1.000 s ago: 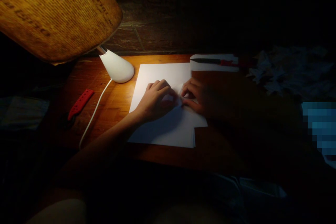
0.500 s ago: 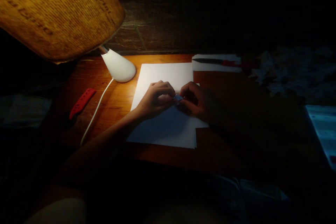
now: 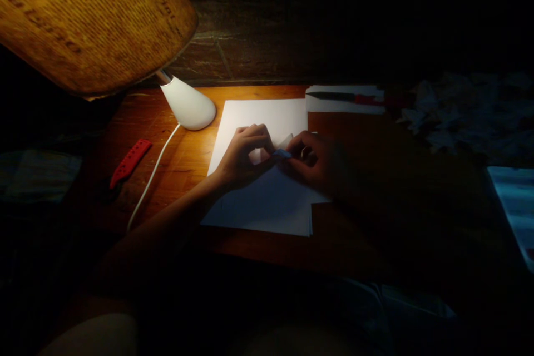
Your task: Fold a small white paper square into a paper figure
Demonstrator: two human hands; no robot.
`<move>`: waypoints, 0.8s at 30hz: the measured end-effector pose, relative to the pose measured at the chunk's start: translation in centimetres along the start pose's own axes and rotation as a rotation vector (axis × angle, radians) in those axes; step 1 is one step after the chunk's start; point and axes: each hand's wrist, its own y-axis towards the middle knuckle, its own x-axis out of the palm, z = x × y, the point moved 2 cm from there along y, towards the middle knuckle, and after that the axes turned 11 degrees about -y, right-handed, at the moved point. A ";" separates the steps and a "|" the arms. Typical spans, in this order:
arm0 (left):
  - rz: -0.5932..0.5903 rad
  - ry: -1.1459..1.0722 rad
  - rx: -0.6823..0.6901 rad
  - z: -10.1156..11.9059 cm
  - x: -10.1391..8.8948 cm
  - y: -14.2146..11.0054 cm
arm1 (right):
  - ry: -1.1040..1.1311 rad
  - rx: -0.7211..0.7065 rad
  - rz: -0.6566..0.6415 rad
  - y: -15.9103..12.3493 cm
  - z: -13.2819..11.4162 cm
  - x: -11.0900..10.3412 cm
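Between my two hands is a small folded piece of paper (image 3: 282, 153), its near face bluish in the shade and a pale flap rising behind it. My left hand (image 3: 249, 151) pinches its left end between thumb and fingers. At the right end, my right hand (image 3: 311, 157) grips it the same way, mostly in shadow. Both hands hover over a stack of white paper sheets (image 3: 254, 208) on the wooden table. The fingers hide much of the folded paper, so its full shape cannot be made out.
A lamp with a white base (image 3: 189, 105) and a printed shade (image 3: 104, 16) stands at the left, its cord (image 3: 152, 178) running forward. Nearby lies a red-handled tool (image 3: 131, 164). A red-handled knife (image 3: 334, 97) rests on more paper (image 3: 346, 107). Folded paper pieces (image 3: 442, 117) are heaped at right.
The folded paper has turned slightly in my fingers, and a pale flap now shows above it. My hands have shifted only a little.
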 end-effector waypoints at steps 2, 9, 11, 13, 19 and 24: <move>0.011 0.011 -0.002 0.1 0.0 0.0 | -0.005 0.017 0.006 0.0 0.0 0.0; 0.060 0.076 0.061 0.4 -0.1 -0.2 | 0.007 0.022 0.089 -0.3 -0.9 -0.5; 0.085 0.094 0.109 0.4 -0.1 -0.3 | 0.021 -0.003 0.138 -0.5 -1.2 -0.6; 0.122 0.112 0.170 0.4 -0.1 -0.4 | 0.047 -0.045 0.189 -0.6 -1.1 -0.5; 0.177 0.149 0.278 0.4 -0.2 -0.4 | 0.096 -0.064 0.222 -0.7 -0.5 -0.3; 0.198 0.151 0.291 0.6 -0.2 -0.3 | 0.108 -0.080 0.213 -0.7 -0.4 -0.3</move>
